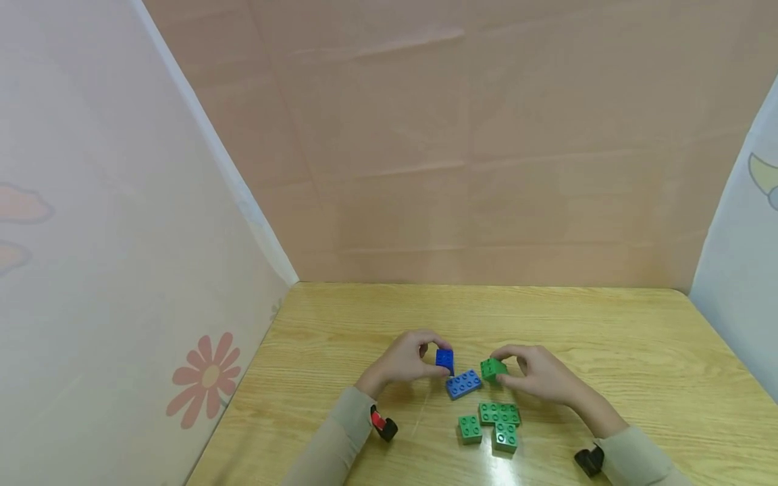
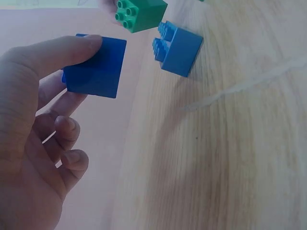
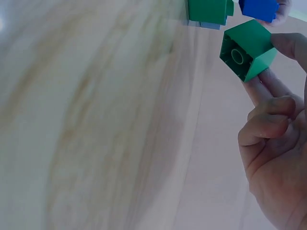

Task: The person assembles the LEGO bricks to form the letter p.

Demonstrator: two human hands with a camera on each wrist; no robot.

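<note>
- One wooden bench [image 1: 340, 317] spreads beneath everything.
- Left hand [image 1: 402, 359] pinches a dark-blue brick [image 1: 444, 358], right hand [image 1: 543, 374] a green brick [image 1: 490, 370], both raised.
- Between them lies a longer light-blue brick [image 1: 464, 384], probably stiff, light plastic.
- Smaller held bricks seem smooth, hardly fragile; opposite side walls suit pinching.

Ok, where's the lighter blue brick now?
In the head view, the lighter blue brick lies on the table, below and right of the dark blue brick in the left hand, and left of the green brick in the right hand.
</note>
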